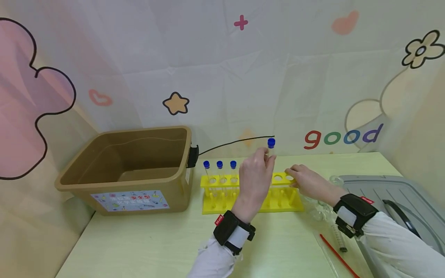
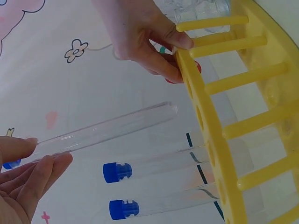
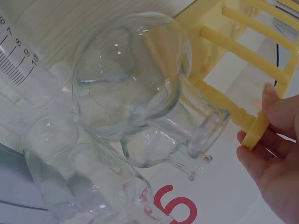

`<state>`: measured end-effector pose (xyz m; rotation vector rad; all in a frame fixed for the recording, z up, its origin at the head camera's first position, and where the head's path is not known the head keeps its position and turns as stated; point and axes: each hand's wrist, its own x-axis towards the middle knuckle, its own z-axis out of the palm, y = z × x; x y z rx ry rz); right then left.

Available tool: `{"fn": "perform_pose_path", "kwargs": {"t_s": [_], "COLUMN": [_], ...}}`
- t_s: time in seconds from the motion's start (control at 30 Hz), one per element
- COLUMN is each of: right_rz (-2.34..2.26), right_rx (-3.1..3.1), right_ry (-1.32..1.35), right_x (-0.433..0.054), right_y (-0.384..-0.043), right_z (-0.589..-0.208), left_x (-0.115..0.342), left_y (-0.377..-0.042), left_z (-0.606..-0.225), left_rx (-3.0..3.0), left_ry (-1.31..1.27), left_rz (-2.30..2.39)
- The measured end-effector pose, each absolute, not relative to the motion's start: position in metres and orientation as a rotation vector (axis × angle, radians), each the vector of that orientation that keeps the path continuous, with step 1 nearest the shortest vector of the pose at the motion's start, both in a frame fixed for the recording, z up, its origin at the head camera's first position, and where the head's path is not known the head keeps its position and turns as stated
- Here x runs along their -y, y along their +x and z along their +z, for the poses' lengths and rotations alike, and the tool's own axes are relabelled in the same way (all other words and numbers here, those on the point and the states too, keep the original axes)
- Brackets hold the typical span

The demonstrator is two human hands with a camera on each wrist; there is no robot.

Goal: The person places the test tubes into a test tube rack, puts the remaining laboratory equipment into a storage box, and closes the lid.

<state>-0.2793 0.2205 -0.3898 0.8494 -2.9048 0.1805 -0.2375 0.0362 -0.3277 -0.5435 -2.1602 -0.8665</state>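
My left hand (image 1: 253, 179) pinches a clear test tube (image 2: 112, 128) with a blue stopper (image 1: 271, 143) between thumb and fingers. In the left wrist view, the tube's rounded end is apart from the yellow test tube rack (image 1: 222, 210). My right hand (image 1: 311, 182) grips the right end of the rack's top bar (image 3: 256, 130), thumb on one side and fingers on the other. Three blue-stoppered test tubes (image 1: 220, 165) stand in the rack's left holes. The left hand hides the middle of the rack in the head view.
At the left stands a brown plastic bin (image 1: 121, 181) with a black latch (image 1: 192, 156). Clear round flasks (image 3: 131, 74) and a syringe (image 1: 338, 237) lie right of the rack. A red stick (image 1: 338, 255) and a grey lid (image 1: 382, 189) are at the right.
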Motion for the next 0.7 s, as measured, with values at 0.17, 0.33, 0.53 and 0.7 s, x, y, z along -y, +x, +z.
{"fn": "perform_pose_path", "kwargs": {"t_s": [0.17, 0.33, 0.53, 0.7], "right_rz": [0.187, 0.182, 0.178, 0.178], "right_rx": [2.901, 2.893, 2.883, 2.887], "right_ry": [0.851, 0.853, 0.859, 0.856], "right_x": [-0.221, -0.221, -0.222, -0.221], "right_y": [-0.279, -0.279, -0.279, -0.279], "right_z": [-0.390, -0.391, -0.391, -0.391], "left_x": [-0.037, -0.038, -0.039, -0.041], "left_y": [-0.240, -0.242, -0.242, -0.242], "left_z": [-0.336, -0.342, -0.348, -0.352], "left_rx": [2.131, 2.126, 2.151, 2.169], "left_ry": [-0.545, -0.541, -0.530, -0.519], "left_rz": [-0.835, -0.848, -0.871, -0.891]}}
